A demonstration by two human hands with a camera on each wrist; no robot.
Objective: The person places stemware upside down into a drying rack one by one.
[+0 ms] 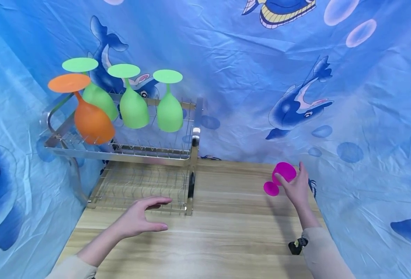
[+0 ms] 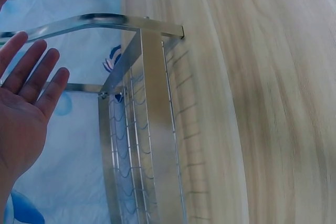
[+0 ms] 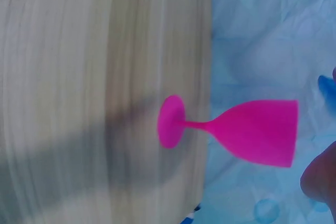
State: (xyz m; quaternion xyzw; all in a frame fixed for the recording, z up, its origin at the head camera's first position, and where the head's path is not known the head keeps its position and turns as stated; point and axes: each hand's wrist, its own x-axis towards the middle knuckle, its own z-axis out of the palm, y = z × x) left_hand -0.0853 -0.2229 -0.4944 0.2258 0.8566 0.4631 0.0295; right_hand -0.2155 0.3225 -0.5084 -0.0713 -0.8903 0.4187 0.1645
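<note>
A pink goblet [image 1: 285, 171] stands upright on its round foot near the table's far right corner. Around its bowl, the right hand [image 1: 297, 190] is spread with straight fingers; in the right wrist view, a gap separates the thumb [image 3: 321, 179] from the goblet's rim. Most of that hand lies outside the wrist view. The left hand [image 1: 138, 219] hovers before the lower rack, fingers and thumb apart, holding nothing. On the two-tier metal dish rack [image 1: 139, 159], an orange goblet [image 1: 93, 122] and several green goblets [image 1: 134, 108] sit upside down on the upper tier.
The wooden table [image 1: 233, 232] stretches in front of the rack and to its right. Blue cloth [image 1: 233, 77] printed with dolphins encloses the back and sides. The rack's metal side post [image 1: 193, 174] rises between the left hand's area and the pink goblet.
</note>
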